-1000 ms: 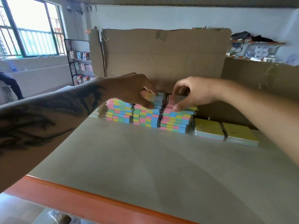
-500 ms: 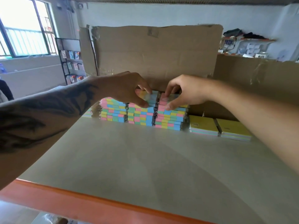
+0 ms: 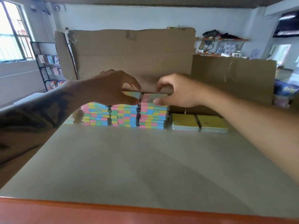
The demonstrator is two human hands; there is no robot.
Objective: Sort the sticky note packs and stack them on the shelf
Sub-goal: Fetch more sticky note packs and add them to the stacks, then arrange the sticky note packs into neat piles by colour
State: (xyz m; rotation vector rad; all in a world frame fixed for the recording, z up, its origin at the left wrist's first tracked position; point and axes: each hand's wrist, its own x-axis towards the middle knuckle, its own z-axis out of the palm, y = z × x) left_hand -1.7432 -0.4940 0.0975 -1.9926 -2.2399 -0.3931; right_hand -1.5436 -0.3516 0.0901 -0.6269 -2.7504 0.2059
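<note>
Three stacks of multicoloured sticky note packs stand side by side at the back of the shelf board (image 3: 145, 167): a left stack (image 3: 96, 114), a middle stack (image 3: 124, 117) and a right stack (image 3: 153, 117). My left hand (image 3: 113, 87) pinches the top pack (image 3: 131, 95) of the middle stack. My right hand (image 3: 176, 92) pinches the top pack (image 3: 149, 98) of the right stack, thumb on its front edge. Two yellow-topped packs (image 3: 185, 122) (image 3: 212, 123) lie flat to the right.
Tall cardboard sheets (image 3: 132, 52) (image 3: 233, 75) stand upright behind the stacks. The shelf has an orange front rail (image 3: 113, 212). A black wire display rack (image 3: 48, 62) stands at the far left near a window; a cluttered shelf (image 3: 223, 47) sits far right.
Both hands stay on the top packs of the middle and right stacks. The camera has shifted, so the stacks sit lower and nearer the centre of the view.
</note>
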